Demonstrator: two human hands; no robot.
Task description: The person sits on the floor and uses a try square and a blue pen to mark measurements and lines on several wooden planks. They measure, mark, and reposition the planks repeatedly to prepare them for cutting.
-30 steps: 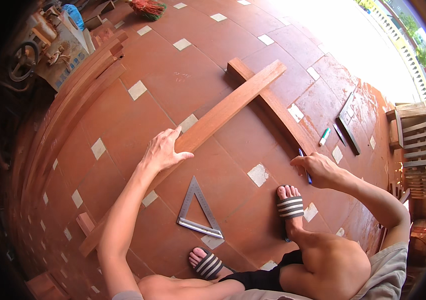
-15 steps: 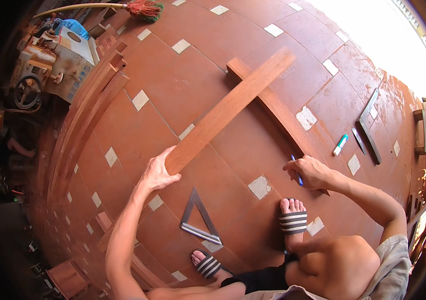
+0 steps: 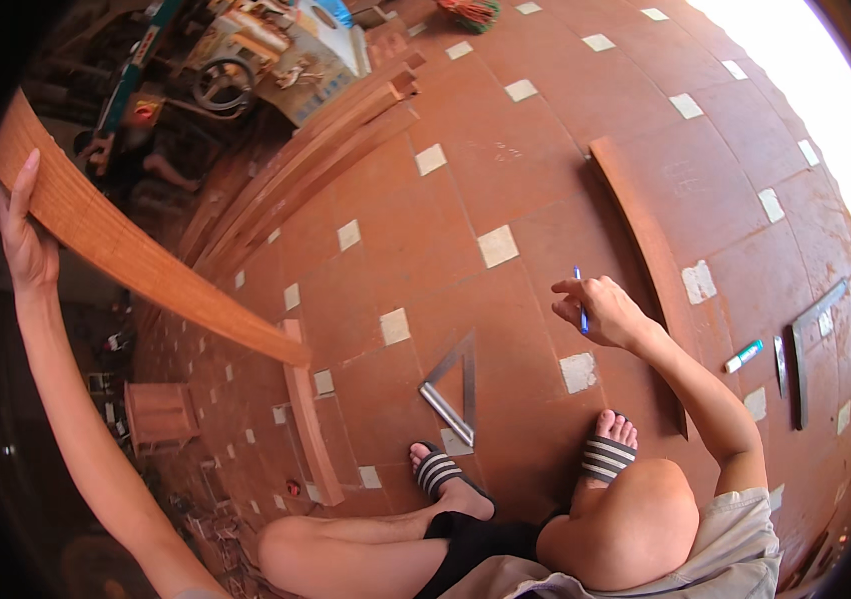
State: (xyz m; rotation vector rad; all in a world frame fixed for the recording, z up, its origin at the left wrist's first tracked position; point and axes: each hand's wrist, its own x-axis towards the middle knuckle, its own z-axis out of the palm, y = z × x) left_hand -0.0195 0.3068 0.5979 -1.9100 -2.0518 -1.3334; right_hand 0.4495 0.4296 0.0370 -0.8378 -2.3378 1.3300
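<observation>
Left hand grips the upper end of a long reddish wooden plank, fingers wrapped over its edge; the plank slants down from the hand to a low end hanging above a shorter wooden batten that lies on the floor. Right hand is loosely curled around a blue pen, held above the floor, right of the steel triangle.

That steel triangle, an open metal set square, lies flat on the terracotta tile floor, which is dotted with small pale square inserts. Just below the triangle are the person's two feet in black-and-white striped sandals. Right of the triangle, past the pen hand, a second wooden board lies flat. Farther right of it lie a green-and-white marker and a dark metal square.

Above and left of the triangle, a stack of long boards lies on the floor. Behind it is a cluttered corner of tools and a pale bag; its print is too blurred to tell. Bright daylight washes the floor at the upper right.
</observation>
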